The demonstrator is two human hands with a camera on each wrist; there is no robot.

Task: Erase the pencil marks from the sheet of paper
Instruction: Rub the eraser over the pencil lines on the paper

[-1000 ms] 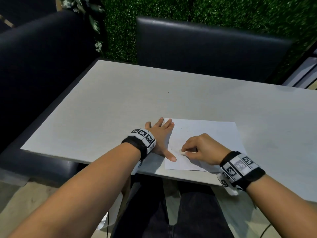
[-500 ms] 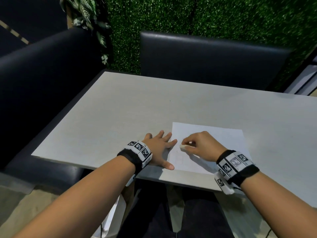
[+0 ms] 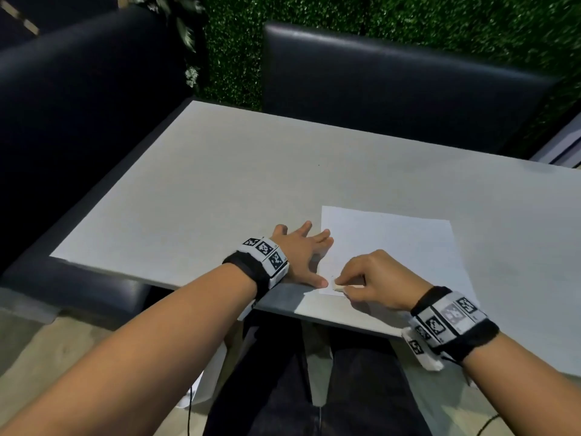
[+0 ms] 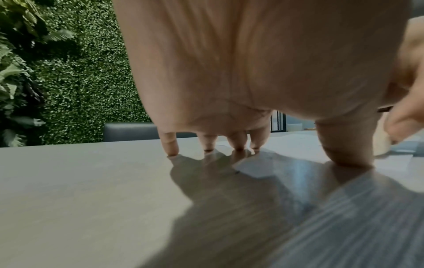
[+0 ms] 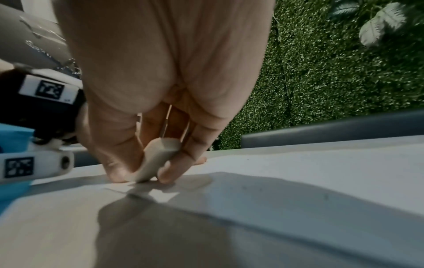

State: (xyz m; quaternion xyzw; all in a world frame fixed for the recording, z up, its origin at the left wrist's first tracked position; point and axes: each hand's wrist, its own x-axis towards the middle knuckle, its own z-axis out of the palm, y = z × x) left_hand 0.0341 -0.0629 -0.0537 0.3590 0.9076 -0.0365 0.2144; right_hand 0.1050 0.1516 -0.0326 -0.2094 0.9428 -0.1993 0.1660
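Note:
A white sheet of paper (image 3: pixel 390 243) lies near the front edge of the grey table (image 3: pixel 220 190). My right hand (image 3: pixel 367 278) pinches a small white eraser (image 3: pixel 339 287) between thumb and fingers and presses its tip on the sheet's near left corner; the right wrist view shows the eraser (image 5: pixel 158 159) tilted on the paper (image 5: pixel 298 181). My left hand (image 3: pixel 301 256) lies flat with spread fingers along the sheet's left edge, thumb beside the eraser. In the left wrist view its fingertips (image 4: pixel 171 146) press on the table. Pencil marks are too faint to make out.
Dark padded seats stand at the left (image 3: pixel 78 89) and behind the table (image 3: pixel 393 80), with a green hedge wall (image 3: pixel 377 14) beyond. The table's front edge (image 3: pixel 330 322) runs just under my right wrist. My legs show below.
My right hand has drawn the eraser back toward me, from higher on the sheet to its near left corner. The left hand stays flat at the sheet's edge.

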